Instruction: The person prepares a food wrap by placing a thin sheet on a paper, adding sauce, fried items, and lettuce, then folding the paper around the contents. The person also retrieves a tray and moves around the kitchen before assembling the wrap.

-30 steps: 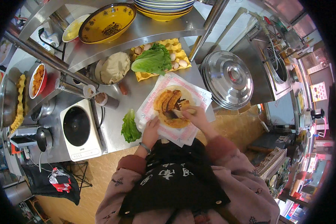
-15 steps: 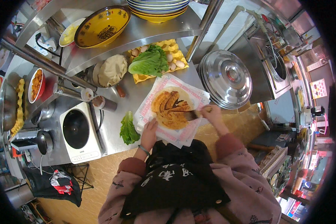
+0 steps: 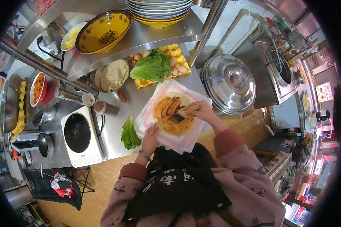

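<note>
A round flatbread [image 3: 165,125], streaked with reddish-brown sauce, lies on stacked printed paper sheets [image 3: 183,143] at the counter's front edge. My right hand [image 3: 201,111] is closed around the handle of a brush [image 3: 183,113]; its dark bristles press on the flatbread right of its middle. My left hand [image 3: 150,137] lies with fingers outstretched on the paper's left edge, beside the flatbread, holding nothing. Left of that hand, a loose lettuce leaf [image 3: 130,134] rests on the steel counter.
Behind the paper, more lettuce [image 3: 150,68] lies on a yellow egg tray [image 3: 141,83] with several eggs. A cloth-covered pan [image 3: 114,75], a spice jar [image 3: 109,109] and an induction cooker [image 3: 81,136] stand to the left. Stacked steel lids [image 3: 231,85] are right; a shelf [image 3: 155,39] overhangs the back.
My right hand has moved the brush left and slightly up, further over the flatbread. The sauce streaks look different. My left hand stays on the paper's edge.
</note>
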`<state>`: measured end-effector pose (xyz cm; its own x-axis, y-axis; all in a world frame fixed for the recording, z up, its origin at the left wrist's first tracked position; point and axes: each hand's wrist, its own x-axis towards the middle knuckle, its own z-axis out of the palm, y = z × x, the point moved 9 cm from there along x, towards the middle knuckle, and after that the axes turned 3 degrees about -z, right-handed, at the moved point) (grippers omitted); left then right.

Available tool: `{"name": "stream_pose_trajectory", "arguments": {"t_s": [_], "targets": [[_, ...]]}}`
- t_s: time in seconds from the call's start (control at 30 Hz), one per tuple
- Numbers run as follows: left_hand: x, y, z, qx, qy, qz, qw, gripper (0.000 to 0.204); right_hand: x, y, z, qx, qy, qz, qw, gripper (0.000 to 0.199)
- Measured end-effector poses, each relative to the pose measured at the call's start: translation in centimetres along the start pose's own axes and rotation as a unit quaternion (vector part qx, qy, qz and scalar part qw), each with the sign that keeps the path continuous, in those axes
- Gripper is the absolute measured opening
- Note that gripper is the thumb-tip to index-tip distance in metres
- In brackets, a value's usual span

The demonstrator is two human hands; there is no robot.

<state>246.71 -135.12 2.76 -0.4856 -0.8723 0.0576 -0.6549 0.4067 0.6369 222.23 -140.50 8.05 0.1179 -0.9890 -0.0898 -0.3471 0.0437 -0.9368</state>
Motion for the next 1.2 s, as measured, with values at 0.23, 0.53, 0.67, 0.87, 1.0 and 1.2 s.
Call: {"name": "stream_pose_trajectory", "arguments": {"t_s": [0.23, 0.53, 0.67, 0.87, 1.0, 1.2], "targets": [[-0.1, 0.0, -0.2, -0.010, 0.014, -0.002, 1.000, 0.050, 3.7, 1.7, -5.3, -0.080, 0.091, 0.092, 0.988, 0.018], [-0.2, -0.2, -0.1, -0.017, 0.008, -0.022, 1.000, 0.052, 5.9, 3.1, -0.4, -0.026, 0.129, 0.052, 0.990, 0.019], [-0.2, -0.2, -0.3, -0.029, 0.017, -0.020, 0.999, 0.052, 4.9, 2.5, -2.1, -0.039, 0.156, 0.076, 0.984, 0.016], [-0.2, 0.1, -0.4, -0.015, 0.023, -0.003, 1.000, 0.050, 5.7, -1.1, 2.3, -0.008, 0.128, 0.007, 0.992, 0.013], [-0.3, 0.0, -0.1, 0.012, 0.022, 0.002, 1.000, 0.049, 4.5, 2.1, -3.1, -0.042, 0.253, 0.064, 0.964, 0.013], [-0.2, -0.1, 0.1, 0.002, 0.009, -0.001, 1.000, 0.049, 3.3, 2.0, -0.4, -0.061, 0.255, -0.021, 0.965, 0.014]]}}
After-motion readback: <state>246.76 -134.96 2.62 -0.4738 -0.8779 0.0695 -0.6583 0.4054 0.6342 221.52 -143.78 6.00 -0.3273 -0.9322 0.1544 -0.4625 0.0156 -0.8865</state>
